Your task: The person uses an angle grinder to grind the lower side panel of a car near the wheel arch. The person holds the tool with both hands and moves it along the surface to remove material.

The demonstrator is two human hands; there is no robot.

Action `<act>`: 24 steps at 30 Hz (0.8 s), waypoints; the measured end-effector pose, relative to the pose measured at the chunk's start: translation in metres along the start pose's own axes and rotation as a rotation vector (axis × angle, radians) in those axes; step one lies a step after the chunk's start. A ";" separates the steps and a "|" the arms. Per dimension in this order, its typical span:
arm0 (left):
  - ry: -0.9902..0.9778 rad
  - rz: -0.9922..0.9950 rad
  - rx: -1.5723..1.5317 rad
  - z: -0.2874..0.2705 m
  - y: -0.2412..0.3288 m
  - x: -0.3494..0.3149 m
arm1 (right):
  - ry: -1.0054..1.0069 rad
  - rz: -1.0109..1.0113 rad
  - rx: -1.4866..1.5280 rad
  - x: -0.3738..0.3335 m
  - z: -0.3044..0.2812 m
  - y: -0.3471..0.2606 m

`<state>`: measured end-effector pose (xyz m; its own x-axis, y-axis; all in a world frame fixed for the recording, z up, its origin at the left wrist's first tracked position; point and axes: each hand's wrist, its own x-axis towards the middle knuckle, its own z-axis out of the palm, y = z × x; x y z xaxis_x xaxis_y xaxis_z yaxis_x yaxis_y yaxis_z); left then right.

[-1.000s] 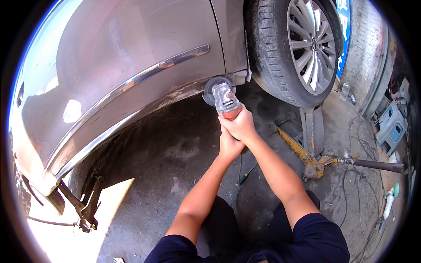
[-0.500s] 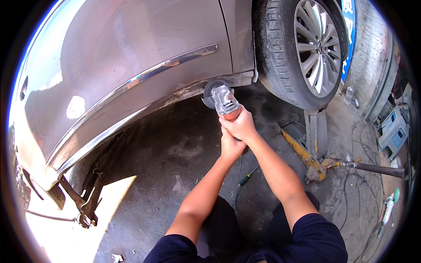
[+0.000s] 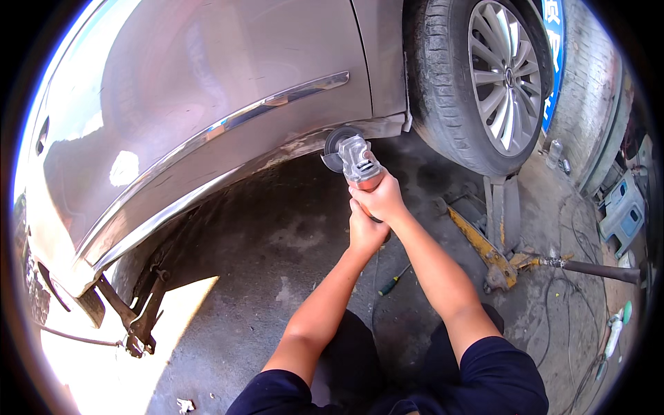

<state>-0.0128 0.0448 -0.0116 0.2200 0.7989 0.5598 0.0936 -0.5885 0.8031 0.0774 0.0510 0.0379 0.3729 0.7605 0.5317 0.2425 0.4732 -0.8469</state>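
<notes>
Because both hands wrap its body, the grinder sits at the centre of the frame, held at arm's length.

Grinder (image 3: 361, 159): grey head, orange collar; dark disc (image 3: 337, 140) foremost, beside the car's lower edge (image 3: 297, 146). Contact between disc and edge: cannot be told.

Right hand (image 3: 382, 198): fingers curled round the body just behind the collar, likely to guide the head.

Left hand (image 3: 366, 225): clasped below the right, against it, around the rear part; the two-handed hold presumably steadies the tool.

Car door (image 3: 277, 48): upper left, beige-grey, with a shiny strip (image 3: 277, 104); scraped, discoloured patches along the edge below.

Wheel (image 3: 503, 83): upper right, silver spokes.

Grey post (image 3: 510, 211): under the tyre, perhaps as support; load not visible.

Yellow jack (image 3: 484, 247): right of centre, on the floor (image 3: 277, 277), long dark handle pointing right.

Screwdriver (image 3: 389, 286): on the floor, below centre, near the legs.

Blue stool (image 3: 622, 213): right edge.

White power tool (image 3: 611, 333): lower right, green pad, among cables.
</notes>
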 end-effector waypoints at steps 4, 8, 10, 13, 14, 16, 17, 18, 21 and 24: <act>-0.026 -0.018 0.044 -0.002 0.001 -0.002 | 0.007 -0.023 0.024 0.000 -0.002 0.000; -0.020 -0.035 0.023 0.002 -0.001 -0.002 | -0.022 0.005 0.053 0.001 -0.003 0.010; -0.023 -0.056 0.023 0.005 -0.004 -0.004 | -0.034 0.057 0.043 0.002 -0.004 0.014; -0.028 -0.050 0.072 0.006 0.000 -0.004 | -0.018 -0.002 0.054 0.002 -0.009 0.007; -0.020 -0.042 0.062 0.004 0.001 -0.001 | -0.017 -0.011 0.040 0.002 -0.008 0.002; -0.011 -0.038 0.030 0.004 0.003 0.000 | -0.015 -0.003 0.033 0.001 -0.008 -0.001; -0.014 -0.050 0.032 0.006 0.001 -0.002 | -0.014 0.001 0.031 0.001 -0.008 -0.001; -0.015 -0.059 0.035 0.008 0.001 -0.002 | -0.018 0.005 0.017 0.002 -0.008 0.001; -0.016 -0.038 0.031 0.008 0.001 -0.004 | -0.031 0.025 0.011 0.003 -0.012 0.004; -0.016 -0.030 0.029 0.005 0.006 -0.002 | -0.027 0.000 0.044 0.002 -0.010 -0.001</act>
<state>-0.0079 0.0394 -0.0087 0.2319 0.8144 0.5319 0.1282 -0.5676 0.8132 0.0872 0.0474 0.0396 0.3482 0.7719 0.5320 0.2027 0.4921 -0.8466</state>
